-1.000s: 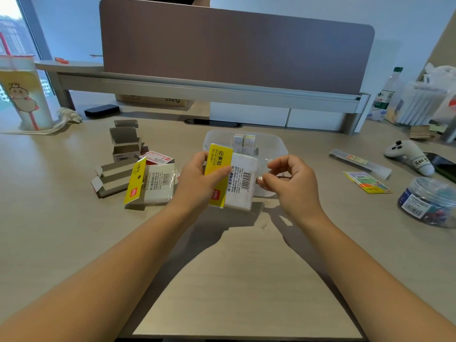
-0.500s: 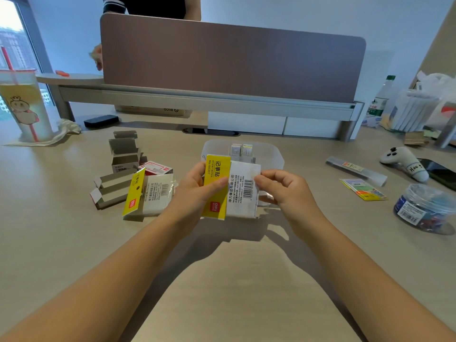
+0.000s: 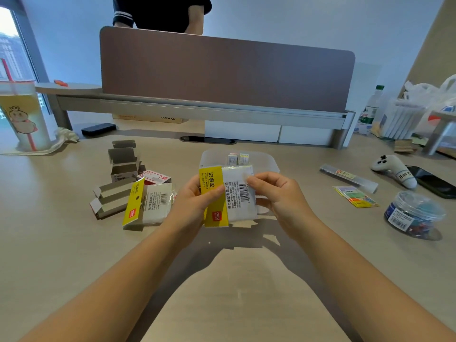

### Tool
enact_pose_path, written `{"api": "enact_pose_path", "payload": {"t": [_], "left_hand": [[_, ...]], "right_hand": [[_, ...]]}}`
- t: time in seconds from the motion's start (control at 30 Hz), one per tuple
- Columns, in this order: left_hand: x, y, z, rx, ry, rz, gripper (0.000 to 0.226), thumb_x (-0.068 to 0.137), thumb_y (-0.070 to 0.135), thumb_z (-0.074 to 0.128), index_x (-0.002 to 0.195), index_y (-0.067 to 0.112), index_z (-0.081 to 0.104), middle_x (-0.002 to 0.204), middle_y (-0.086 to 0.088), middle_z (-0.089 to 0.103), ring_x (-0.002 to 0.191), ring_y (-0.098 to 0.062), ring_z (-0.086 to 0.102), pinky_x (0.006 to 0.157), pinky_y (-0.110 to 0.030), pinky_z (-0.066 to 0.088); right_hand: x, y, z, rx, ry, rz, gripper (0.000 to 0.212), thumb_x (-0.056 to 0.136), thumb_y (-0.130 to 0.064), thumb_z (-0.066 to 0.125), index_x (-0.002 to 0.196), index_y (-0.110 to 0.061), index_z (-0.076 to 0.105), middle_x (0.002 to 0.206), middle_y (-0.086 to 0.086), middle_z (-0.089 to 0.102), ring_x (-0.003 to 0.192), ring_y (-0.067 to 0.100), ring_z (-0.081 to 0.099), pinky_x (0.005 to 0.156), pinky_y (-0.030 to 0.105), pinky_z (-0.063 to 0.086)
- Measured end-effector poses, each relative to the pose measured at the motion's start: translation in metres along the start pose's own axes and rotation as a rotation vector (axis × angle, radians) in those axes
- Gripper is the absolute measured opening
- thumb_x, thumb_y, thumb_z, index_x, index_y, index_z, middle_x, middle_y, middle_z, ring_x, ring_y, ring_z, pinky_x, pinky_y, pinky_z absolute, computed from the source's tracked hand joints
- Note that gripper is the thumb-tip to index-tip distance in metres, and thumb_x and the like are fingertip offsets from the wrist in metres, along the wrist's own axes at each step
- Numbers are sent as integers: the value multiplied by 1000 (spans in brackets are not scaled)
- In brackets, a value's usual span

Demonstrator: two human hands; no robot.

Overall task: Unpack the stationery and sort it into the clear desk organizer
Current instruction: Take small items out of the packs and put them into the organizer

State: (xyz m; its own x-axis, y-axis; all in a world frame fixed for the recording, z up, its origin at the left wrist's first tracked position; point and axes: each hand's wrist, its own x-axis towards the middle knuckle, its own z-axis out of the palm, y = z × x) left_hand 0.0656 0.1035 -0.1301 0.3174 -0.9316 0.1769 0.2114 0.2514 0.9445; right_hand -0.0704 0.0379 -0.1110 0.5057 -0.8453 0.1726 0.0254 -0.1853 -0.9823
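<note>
I hold a sticky-note pack [image 3: 234, 198], white with a yellow header card, above the desk in front of me. My left hand [image 3: 192, 206] grips its yellow end, thumb on the front. My right hand [image 3: 276, 193] pinches the clear wrapper at the pack's upper right edge. Right behind the pack stands the clear desk organizer [image 3: 266, 159], with two small boxes [image 3: 238, 159] in its back part. A second sticky-note pack [image 3: 148, 203] lies on the desk to the left.
Empty opened cartons [image 3: 116, 178] and a red-white box [image 3: 154, 177] lie at left. To the right are a clear ruler sleeve [image 3: 349, 177], index tabs [image 3: 355, 196], a jar of clips [image 3: 414, 213], a white controller [image 3: 394, 169] and a phone [image 3: 431, 181]. A drink cup [image 3: 24, 114] stands far left; a person stands behind the divider.
The pack has tilted more upright toward me and risen slightly. My right fingers have shifted from its right side to the upper right edge. The view has tipped upward.
</note>
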Motion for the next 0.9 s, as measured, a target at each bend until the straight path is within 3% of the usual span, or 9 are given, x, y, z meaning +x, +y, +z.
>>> {"api": "enact_pose_path", "payload": {"t": [0.17, 0.23, 0.37, 0.47, 0.67, 0.9], "left_hand": [[3, 9, 0, -16, -16, -30, 16, 88, 8, 48, 96, 18, 56, 86, -1, 65, 63, -6, 68, 50, -22, 56], [4, 13, -2, 19, -27, -14, 17, 88, 8, 47, 92, 21, 55, 86, 0, 65, 67, -7, 68, 53, -22, 57], [7, 18, -7, 102, -15, 2, 17, 88, 9, 47, 92, 24, 54, 91, 1, 64, 85, -14, 62, 69, -30, 54], [9, 21, -11, 115, -7, -7, 16, 88, 10, 47, 92, 23, 55, 90, 1, 64, 83, -13, 63, 64, -27, 55], [14, 30, -19, 78, 70, -4, 14, 88, 12, 48, 87, 23, 57, 85, 3, 66, 65, -7, 67, 51, -21, 56], [21, 38, -25, 60, 173, -9, 14, 89, 13, 47, 82, 23, 54, 81, 5, 64, 58, -8, 67, 48, -20, 56]], "right_hand": [[7, -9, -2, -323, 52, -230, 11, 82, -17, 60, 84, -9, 67, 95, 4, 60, 83, 12, 57, 69, 19, 52], [9, -11, -2, -222, 26, -145, 9, 82, -16, 59, 79, -11, 67, 90, 2, 62, 84, 13, 58, 70, 18, 52], [14, -13, 2, -56, -10, 40, 13, 82, -17, 59, 70, -15, 64, 80, 0, 66, 87, 19, 60, 90, 36, 48], [17, -13, 3, -21, -10, 67, 12, 81, -16, 59, 70, -14, 64, 83, 1, 67, 91, 20, 59, 91, 36, 47], [26, -22, -4, 81, 30, 98, 13, 85, -12, 54, 73, -11, 60, 81, 0, 65, 80, 13, 60, 74, 23, 50], [45, -35, -9, -256, 166, -151, 17, 91, -18, 46, 75, -17, 53, 80, -6, 57, 71, 9, 57, 65, 18, 51]]}}
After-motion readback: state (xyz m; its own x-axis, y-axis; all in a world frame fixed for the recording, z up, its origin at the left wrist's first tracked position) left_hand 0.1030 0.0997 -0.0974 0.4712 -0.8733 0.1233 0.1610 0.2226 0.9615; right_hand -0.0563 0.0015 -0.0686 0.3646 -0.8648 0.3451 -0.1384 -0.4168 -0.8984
